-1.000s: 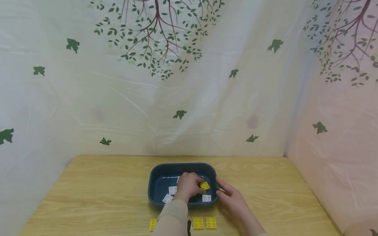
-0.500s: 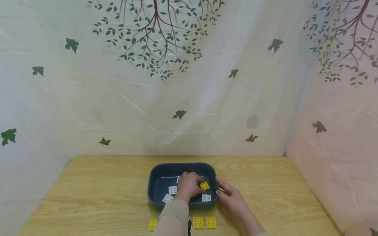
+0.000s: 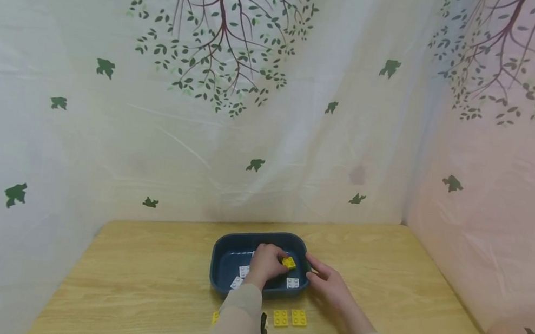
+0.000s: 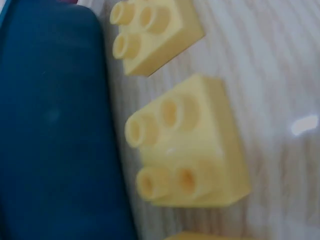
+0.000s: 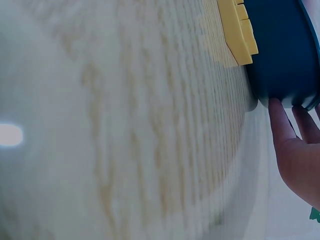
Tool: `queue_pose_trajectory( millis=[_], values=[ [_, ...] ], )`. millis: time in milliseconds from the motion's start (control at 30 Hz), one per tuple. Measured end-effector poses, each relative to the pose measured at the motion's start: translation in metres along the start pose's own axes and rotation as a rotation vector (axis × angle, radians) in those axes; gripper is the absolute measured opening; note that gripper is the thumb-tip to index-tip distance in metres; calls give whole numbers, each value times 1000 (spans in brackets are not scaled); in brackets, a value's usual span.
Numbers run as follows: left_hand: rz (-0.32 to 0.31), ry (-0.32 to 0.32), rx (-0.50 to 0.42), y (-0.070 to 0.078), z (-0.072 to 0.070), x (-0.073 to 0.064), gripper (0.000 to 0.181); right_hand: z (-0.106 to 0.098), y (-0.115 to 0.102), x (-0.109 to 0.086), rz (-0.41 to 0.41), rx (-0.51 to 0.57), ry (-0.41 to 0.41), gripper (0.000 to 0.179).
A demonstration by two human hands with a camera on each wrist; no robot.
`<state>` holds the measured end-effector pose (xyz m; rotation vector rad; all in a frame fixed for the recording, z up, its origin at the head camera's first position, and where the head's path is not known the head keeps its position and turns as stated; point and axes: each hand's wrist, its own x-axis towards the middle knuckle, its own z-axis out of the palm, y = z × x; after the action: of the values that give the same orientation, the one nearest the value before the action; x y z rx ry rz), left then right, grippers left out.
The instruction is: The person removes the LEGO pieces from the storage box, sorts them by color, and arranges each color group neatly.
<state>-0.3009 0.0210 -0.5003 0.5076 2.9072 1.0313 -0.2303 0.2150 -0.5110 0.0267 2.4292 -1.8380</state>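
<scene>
A dark blue plastic tub (image 3: 235,237) stands on the wooden table. My left hand (image 3: 264,262) reaches down into it, and its thumb and fingertips pinch a yellow toy building brick (image 3: 289,262) with round studs. White bricks lie in the tub: one (image 3: 292,283) at the right front, others (image 3: 244,271) left of the hand, partly hidden by it. My right hand (image 3: 330,287) touches the outside of the tub's right end with fairly straight fingers. In the right wrist view, the thumb (image 5: 281,122) rests against the tub's wall (image 5: 280,60).
In front of the tub, yellow bricks lie on the table, two side by side (image 3: 290,317) and another (image 3: 215,316) partly behind the left sleeve. The left wrist view shows a yellow brick (image 4: 190,145) close beside the tub wall. A patterned curtain (image 3: 189,169) hangs behind the table.
The yellow brick in my left hand has shifted slightly and now sits more between the fingertips. My left forearm has moved a little left. The right hand keeps its place at the tub.
</scene>
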Motion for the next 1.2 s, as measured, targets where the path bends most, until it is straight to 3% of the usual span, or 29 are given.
queue_pose_trajectory(
  millis=[233, 500, 833, 1000, 1200],
  values=[
    [1, -15, -181, 1, -18, -5, 31, 1, 1, 1, 11, -4, 4, 49],
    [107, -9, -205, -1, -44, -22, 32, 2, -2, 0, 23, 3, 10, 50],
    [164, -69, -261, -9, -79, -61, 32, 4, 1, 3, 31, 18, 13, 52],
    [205, -84, -284, -24, -89, -86, 31, 5, 1, 3, 23, 36, 18, 52],
    [234, -59, -302, -46, -104, -122, 32, 6, 1, 2, 30, 61, 14, 52]
  ],
)
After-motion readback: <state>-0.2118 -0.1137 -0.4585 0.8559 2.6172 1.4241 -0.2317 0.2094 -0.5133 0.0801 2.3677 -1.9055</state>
